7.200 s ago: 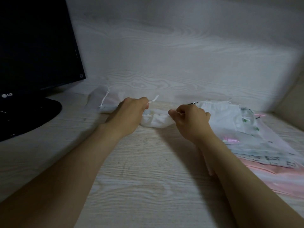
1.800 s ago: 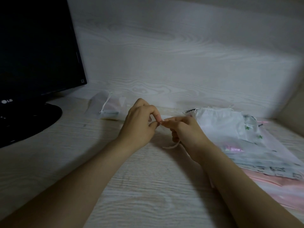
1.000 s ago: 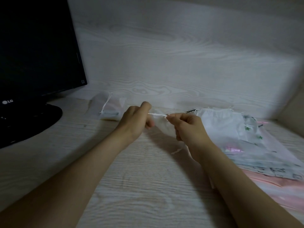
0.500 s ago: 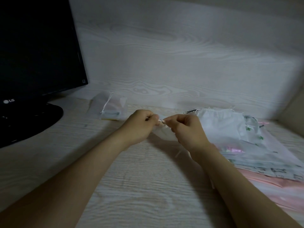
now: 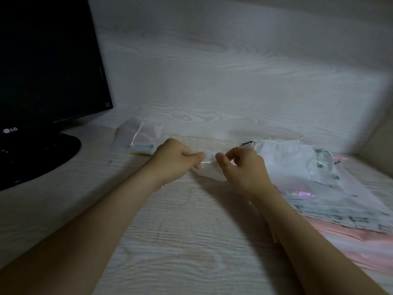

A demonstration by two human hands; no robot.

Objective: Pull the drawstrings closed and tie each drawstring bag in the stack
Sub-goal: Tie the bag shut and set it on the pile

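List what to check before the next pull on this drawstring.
1. Pinch of left hand on string: ok.
2. Pinch of right hand on string: ok.
3. String straight between the hands: ok.
4. Mouth of bag cinched: cannot tell, the hands hide it.
5. Knot formed: cannot tell, too small and dim.
6. Next bag on stack close to right hand: ok.

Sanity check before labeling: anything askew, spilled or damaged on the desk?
Nothing damaged or spilled. The stack of bags at right is loosely fanned; one sheer bag lies apart by the monitor. The left hand and right hand pinch a drawstring.
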